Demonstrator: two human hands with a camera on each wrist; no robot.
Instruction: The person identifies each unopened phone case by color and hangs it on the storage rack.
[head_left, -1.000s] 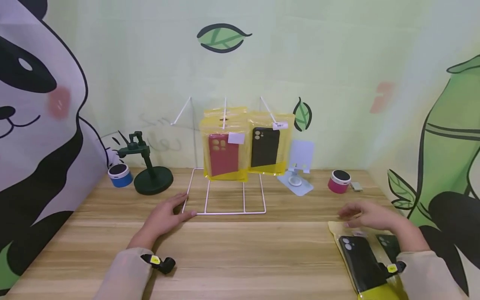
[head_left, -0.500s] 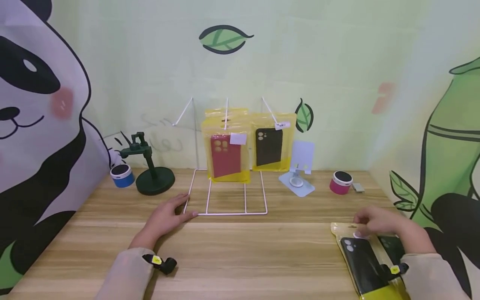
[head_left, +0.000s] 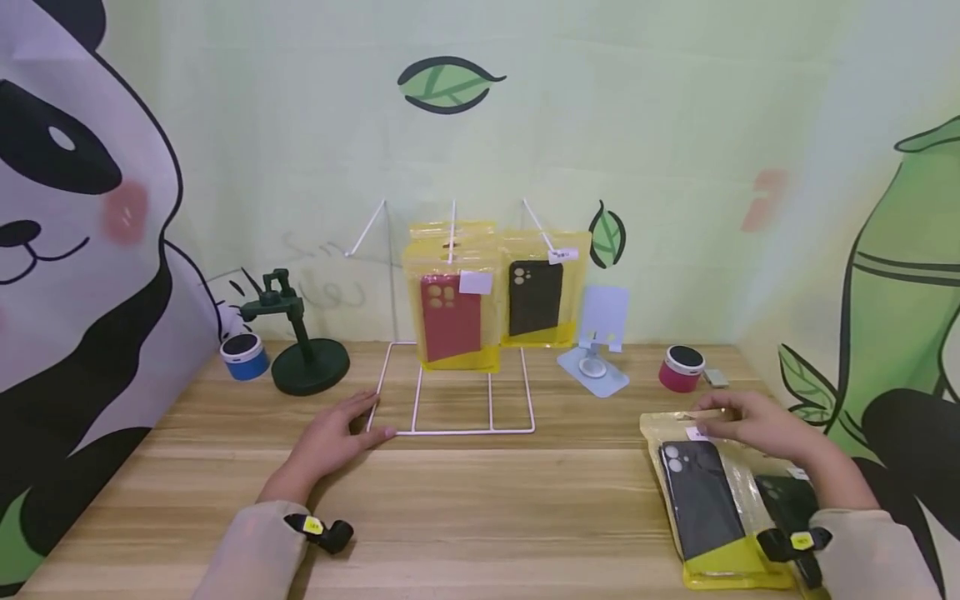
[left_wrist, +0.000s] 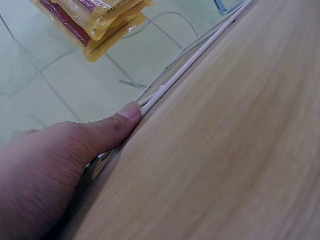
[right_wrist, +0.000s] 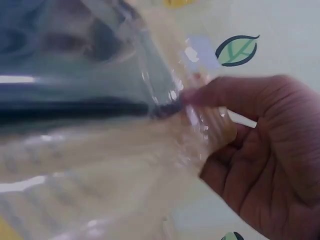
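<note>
Packaged black phone case [head_left: 701, 508] is pinched at its top by our right hand [head_left: 757, 427]; our left hand [head_left: 330, 435] lies flat, steadying the wire display rack [head_left: 453, 429], whose hooks we judge it must meet next.

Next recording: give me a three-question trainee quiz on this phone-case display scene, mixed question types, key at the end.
1. True or false: the right hand pinches the top of a packaged black phone case.
2. What does the left hand rest against?
A. the green stand
B. the white wire rack
C. the pink speaker
3. What colour is the packaged case beside the black one on the rack?

Key: 1 true; 2 B; 3 red.
</note>
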